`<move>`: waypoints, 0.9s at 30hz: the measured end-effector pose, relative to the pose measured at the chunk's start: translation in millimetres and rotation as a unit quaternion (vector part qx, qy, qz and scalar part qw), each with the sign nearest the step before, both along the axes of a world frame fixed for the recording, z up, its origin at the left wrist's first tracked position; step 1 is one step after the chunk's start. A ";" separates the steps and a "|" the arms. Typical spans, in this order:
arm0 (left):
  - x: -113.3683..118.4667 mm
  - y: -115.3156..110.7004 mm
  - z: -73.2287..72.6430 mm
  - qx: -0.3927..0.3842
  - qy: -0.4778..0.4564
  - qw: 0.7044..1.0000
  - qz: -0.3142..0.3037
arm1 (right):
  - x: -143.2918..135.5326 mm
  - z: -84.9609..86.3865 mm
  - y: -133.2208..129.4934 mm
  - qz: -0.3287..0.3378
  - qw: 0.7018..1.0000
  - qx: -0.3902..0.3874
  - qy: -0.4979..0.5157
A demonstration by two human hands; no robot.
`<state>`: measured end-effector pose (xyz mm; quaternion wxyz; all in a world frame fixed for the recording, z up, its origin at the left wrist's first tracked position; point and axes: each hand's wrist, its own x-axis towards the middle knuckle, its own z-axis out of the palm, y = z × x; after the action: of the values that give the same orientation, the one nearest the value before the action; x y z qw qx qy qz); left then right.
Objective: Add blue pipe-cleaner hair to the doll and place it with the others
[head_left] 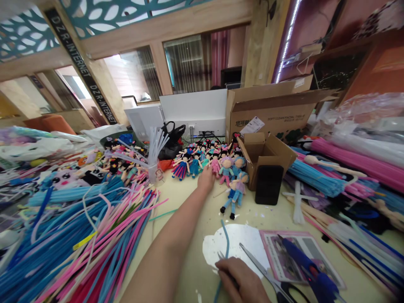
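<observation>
My left hand point(205, 179) is stretched far forward across the yellow table point(189, 202) and rests against a group of small pipe-cleaner dolls point(208, 162); I cannot tell whether it grips one. A blue doll point(235, 194) lies just to its right. Close to me, my right hand point(241, 280) pinches a blue pipe cleaner point(225, 235) that curves up over a white cloud-shaped sheet point(236, 248). Scissors point(268, 273) lie beside that hand.
A big heap of blue and pink pipe cleaners point(88, 240) fills the left. A small open carton point(267, 155) with a black block point(269, 184) stands right of the dolls, a larger carton point(268, 109) behind. A blue glue gun point(311, 269) lies at the right.
</observation>
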<state>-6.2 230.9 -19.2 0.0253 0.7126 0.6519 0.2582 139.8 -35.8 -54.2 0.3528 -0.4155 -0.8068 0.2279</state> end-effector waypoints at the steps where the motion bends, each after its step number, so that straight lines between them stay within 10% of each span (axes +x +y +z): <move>1: -4.0 -2.5 2.5 0.005 -0.002 1.000 0.009 | -0.6 1.9 -0.2 -0.001 1.000 -0.002 0.001; 15: 7.0 -37.0 9.4 -0.168 0.062 0.979 -0.095 | -5.0 18.3 -7.3 -0.015 0.998 -0.064 0.013; 27: 0.4 -48.3 39.5 -0.077 0.020 0.995 -0.052 | -8.5 18.0 -7.9 -0.017 0.997 -0.069 0.021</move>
<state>-5.8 182.6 20.3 0.0804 0.7463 0.6324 0.1912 131.2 -43.7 -36.2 0.3446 -0.4478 -0.7742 0.2852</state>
